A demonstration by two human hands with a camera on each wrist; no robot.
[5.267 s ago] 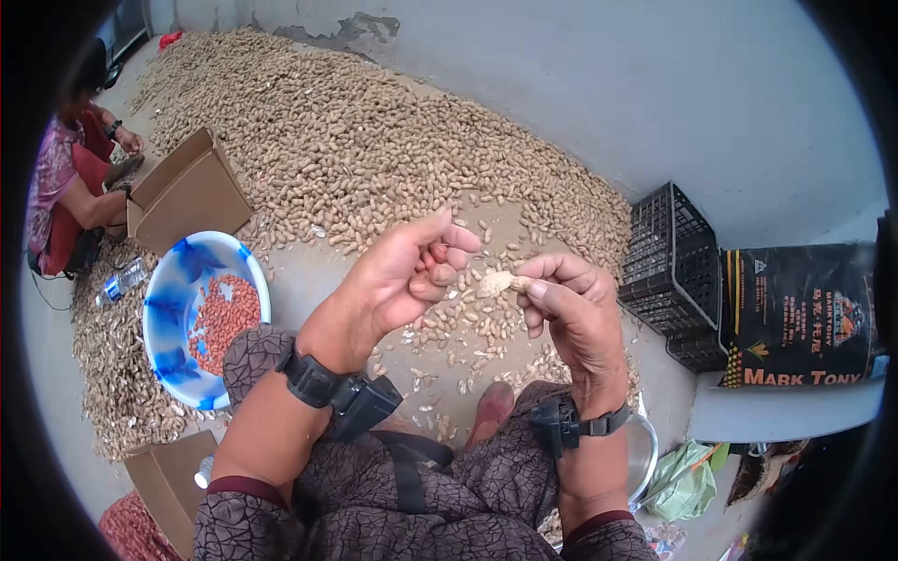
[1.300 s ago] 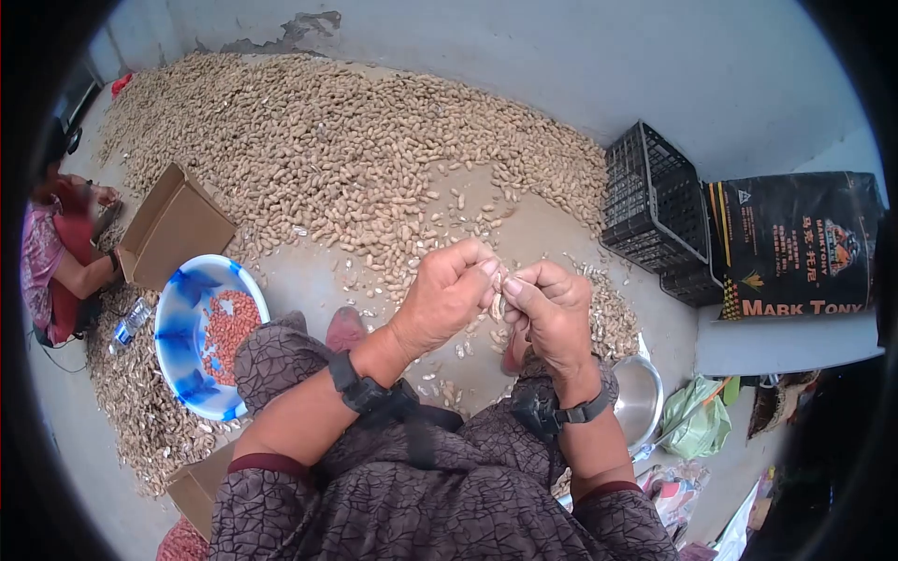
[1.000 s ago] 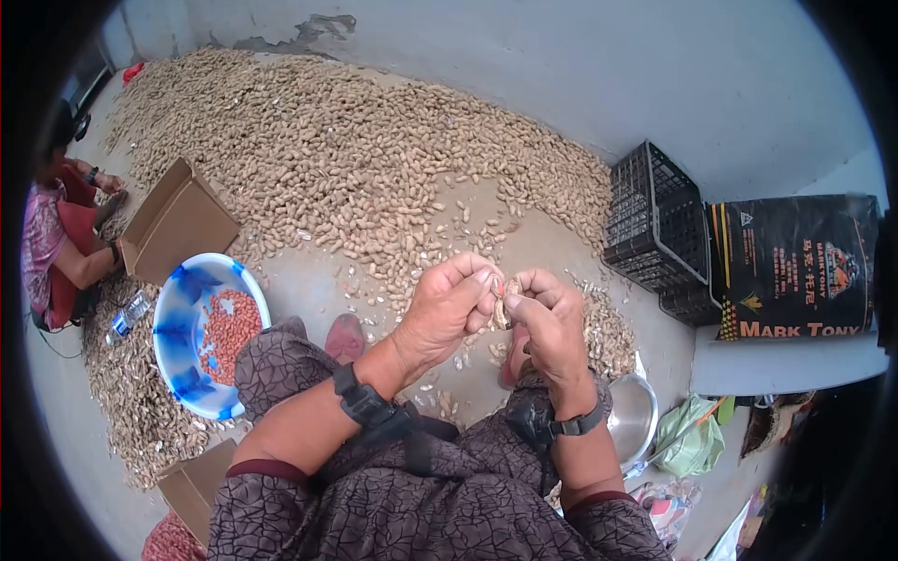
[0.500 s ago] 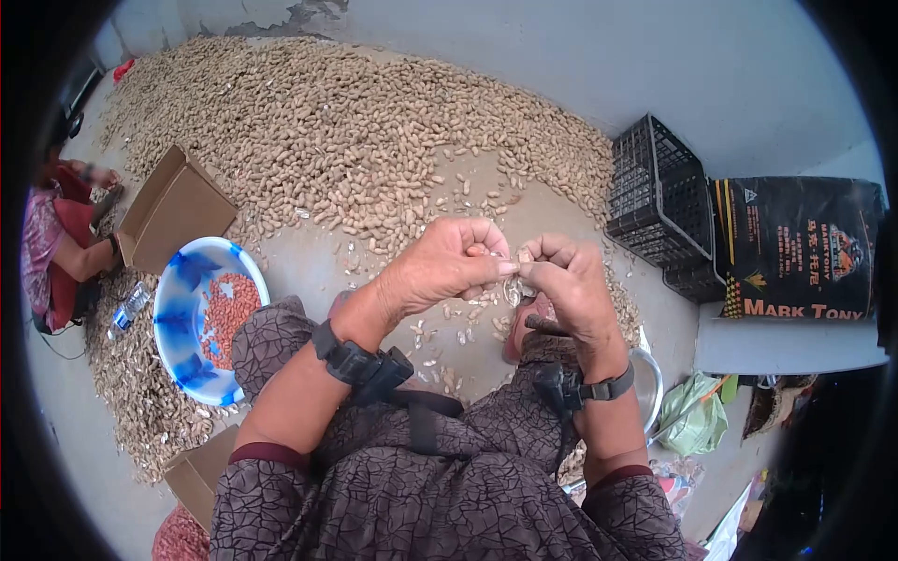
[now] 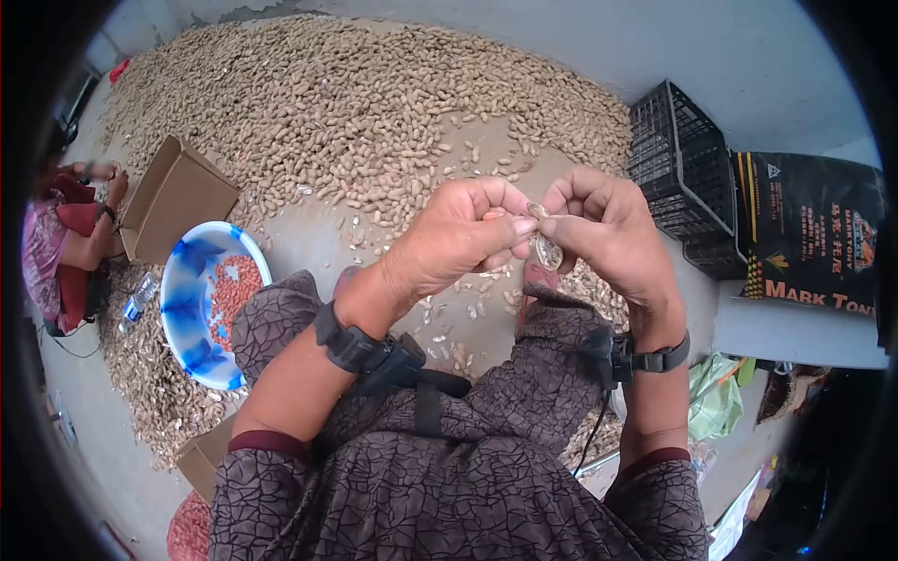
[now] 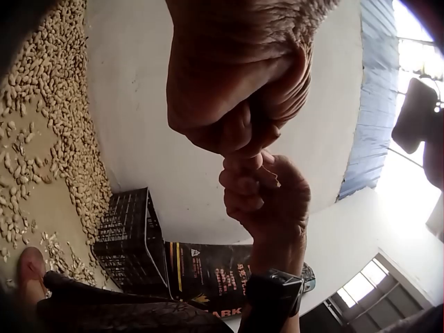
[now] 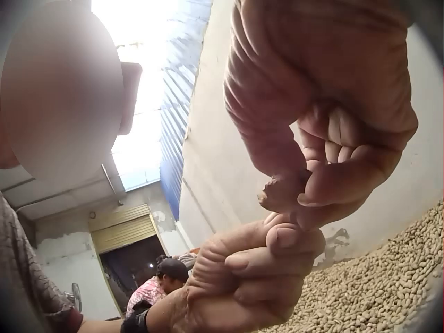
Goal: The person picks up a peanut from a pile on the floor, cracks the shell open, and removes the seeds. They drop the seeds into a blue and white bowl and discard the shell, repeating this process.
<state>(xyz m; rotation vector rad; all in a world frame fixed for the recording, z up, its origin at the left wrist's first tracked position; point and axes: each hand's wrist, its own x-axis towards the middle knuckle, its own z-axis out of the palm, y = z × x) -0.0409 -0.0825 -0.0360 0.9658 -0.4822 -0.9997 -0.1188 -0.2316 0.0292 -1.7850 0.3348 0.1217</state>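
In the head view, both hands meet in front of the lap over one peanut [image 5: 548, 251], its pale shell split so the hollow inside shows. My right hand [image 5: 617, 229] pinches that shell between thumb and fingers. From the other side, my left hand [image 5: 449, 234] pinches its edge with thumb and forefinger, the other fingers curled in. A reddish peanut kernel [image 5: 493, 215] shows within the left hand's curl. The right wrist view has a piece of the shell [image 7: 281, 194] sticking out from the right fingertips, just above the left hand [image 7: 250, 270].
A blue-and-white basin [image 5: 178, 309] with red kernels stands by the left knee. A large peanut heap [image 5: 337, 112] spreads against the wall. Cardboard box [image 5: 178, 201], black crate [image 5: 678, 168] and black sack [image 5: 814, 234] stand around. Another person [image 5: 70, 238] sits at left.
Five seconds ago the hands were apart, the right holding a whole peanut, the left cupping kernels. They then met at the peanut, whose shell is now split; both hands have lately moved up and right.
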